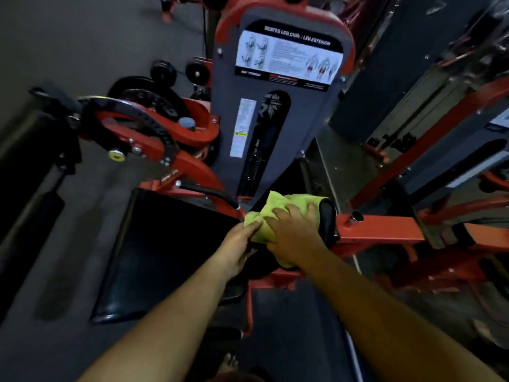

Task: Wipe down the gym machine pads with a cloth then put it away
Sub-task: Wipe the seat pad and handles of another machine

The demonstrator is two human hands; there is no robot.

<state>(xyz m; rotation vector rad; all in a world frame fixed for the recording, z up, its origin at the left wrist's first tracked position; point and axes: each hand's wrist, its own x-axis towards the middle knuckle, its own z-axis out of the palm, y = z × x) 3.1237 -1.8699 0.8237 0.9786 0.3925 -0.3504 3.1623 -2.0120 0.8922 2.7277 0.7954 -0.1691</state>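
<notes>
Both hands are on the yellow-green cloth (pixel 278 216), which lies bunched over the top of a black back pad (pixel 326 224) at the centre of the machine. The cloth's long axis runs from lower left to upper right, one soft, crumpled end toward the seat, the other draped toward the pad's rounded right edge. The right hand (pixel 292 235) lies flat across it, fingers spread and pressing down. The left hand (pixel 239 244) pinches the cloth's near-left corner between fingertips and thumb.

The pad looks like smooth, stitched black vinyl with a curved rim. To its left, the broad, flat seat pad (pixel 165 249) slopes away, glossy and dark. The red steel frame (pixel 380 232) juts out square-edged just right of the pad. Behind it the grey weight-stack shroud (pixel 278 111) rises close, bearing a white instruction placard (pixel 289 55). Dark floor (pixel 68 202) shows left of the seat; more red and grey machines crowd the right side.
</notes>
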